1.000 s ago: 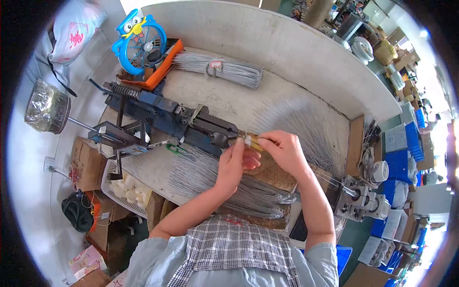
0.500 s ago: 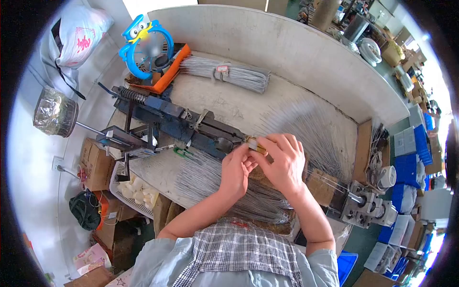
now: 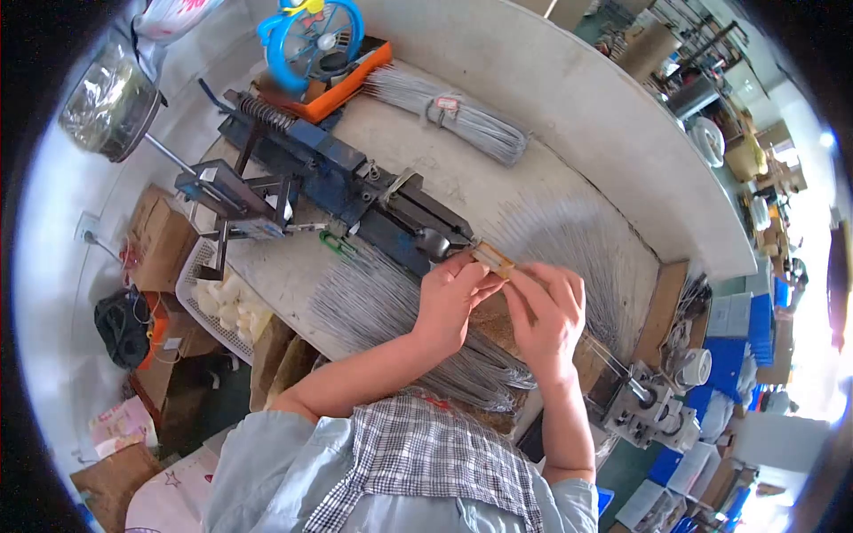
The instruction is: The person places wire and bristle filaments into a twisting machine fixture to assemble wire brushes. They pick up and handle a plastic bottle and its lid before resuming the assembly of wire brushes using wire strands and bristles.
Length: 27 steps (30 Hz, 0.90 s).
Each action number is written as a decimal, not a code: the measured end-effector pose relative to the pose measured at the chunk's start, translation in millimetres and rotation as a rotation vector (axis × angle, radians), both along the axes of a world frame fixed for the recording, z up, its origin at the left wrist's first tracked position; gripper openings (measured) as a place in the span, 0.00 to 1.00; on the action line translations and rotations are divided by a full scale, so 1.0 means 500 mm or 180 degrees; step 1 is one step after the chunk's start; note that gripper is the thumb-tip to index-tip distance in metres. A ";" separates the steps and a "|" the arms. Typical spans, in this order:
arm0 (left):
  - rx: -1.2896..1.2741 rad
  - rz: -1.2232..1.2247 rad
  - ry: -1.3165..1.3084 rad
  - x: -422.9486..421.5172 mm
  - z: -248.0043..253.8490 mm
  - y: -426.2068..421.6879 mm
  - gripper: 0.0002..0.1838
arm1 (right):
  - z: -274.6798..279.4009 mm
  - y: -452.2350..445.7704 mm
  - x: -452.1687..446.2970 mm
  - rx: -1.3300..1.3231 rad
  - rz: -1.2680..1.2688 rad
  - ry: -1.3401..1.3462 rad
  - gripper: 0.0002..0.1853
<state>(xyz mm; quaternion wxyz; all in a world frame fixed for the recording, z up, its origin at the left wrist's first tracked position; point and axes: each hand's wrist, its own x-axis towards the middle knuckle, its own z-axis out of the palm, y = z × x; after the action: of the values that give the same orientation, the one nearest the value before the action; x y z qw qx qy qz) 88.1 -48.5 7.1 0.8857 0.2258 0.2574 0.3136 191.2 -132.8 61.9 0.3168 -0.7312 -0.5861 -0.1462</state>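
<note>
Both hands meet at a small yellow-framed piece (image 3: 492, 258) by the right end of a dark metal fixture (image 3: 382, 209). My left hand (image 3: 451, 302) pinches the near side of the piece with thumb and fingertips. Closed on its right end is my right hand (image 3: 549, 311), fingers bent. A rounded metal knob (image 3: 433, 243) on the fixture sits just left of my left fingertips. Thin grey wires (image 3: 369, 302) lie fanned out under and left of my left forearm, and more wires (image 3: 569, 235) spread beyond my right hand.
A tied wire bundle (image 3: 471, 122) lies at the back, beside an orange tray (image 3: 342, 93) with a blue fan (image 3: 277, 55). A metal mechanism (image 3: 649, 404) with rods stands at the right. Below the table's left edge is a white basket (image 3: 209, 306) of pale pieces.
The view has shifted and turned. My right fingers have moved to the right end of the yellow piece, leaving more of it uncovered between the hands.
</note>
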 end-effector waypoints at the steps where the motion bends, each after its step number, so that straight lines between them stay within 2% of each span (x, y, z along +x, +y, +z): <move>1: -0.0061 0.0047 0.0014 0.000 0.012 -0.003 0.08 | 0.015 -0.008 -0.018 -0.0033 -0.0038 0.0090 0.12; 4: -0.0164 0.0070 -0.0037 0.009 0.021 0.005 0.13 | -0.008 -0.021 -0.055 -0.0484 0.0244 0.1728 0.13; 6: -0.0146 -0.0133 0.0013 0.003 0.008 0.013 0.18 | -0.058 -0.016 -0.074 -0.0590 0.0307 0.3163 0.17; 7: -0.0094 -0.0314 0.0090 -0.010 -0.005 0.016 0.20 | -0.062 -0.011 -0.067 -0.1017 0.0353 0.3684 0.21; 8: -0.0042 -0.0488 0.0172 -0.022 -0.011 0.020 0.22 | -0.067 -0.008 -0.063 -0.0848 0.0428 0.4076 0.21; 9: -0.0323 -0.0602 -0.0294 -0.031 0.003 0.025 0.17 | -0.071 -0.003 -0.061 -0.0675 0.0514 0.4464 0.22; 10: -0.0360 -0.0458 -0.0226 -0.028 0.011 0.023 0.17 | -0.071 0.002 -0.060 -0.0501 0.0611 0.4845 0.22; 15: -0.0504 -0.0015 -0.0081 -0.008 0.040 0.010 0.15 | -0.076 -0.009 -0.065 -0.0388 0.0595 0.4747 0.24; 20: -0.0212 -0.0096 -0.0157 -0.011 0.018 0.010 0.10 | -0.084 -0.024 -0.066 -0.0364 0.0588 0.4562 0.24; 27: -0.0022 0.0105 -0.0133 0.000 0.031 0.001 0.08 | -0.068 -0.015 -0.068 -0.0435 0.0063 0.2877 0.28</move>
<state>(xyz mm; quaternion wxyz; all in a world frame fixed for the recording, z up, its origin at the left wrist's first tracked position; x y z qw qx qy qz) 88.0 -48.0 22.5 0.8863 0.2119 0.2436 0.3320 157.3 -140.4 28.0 0.4932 -0.7353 -0.4043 0.2295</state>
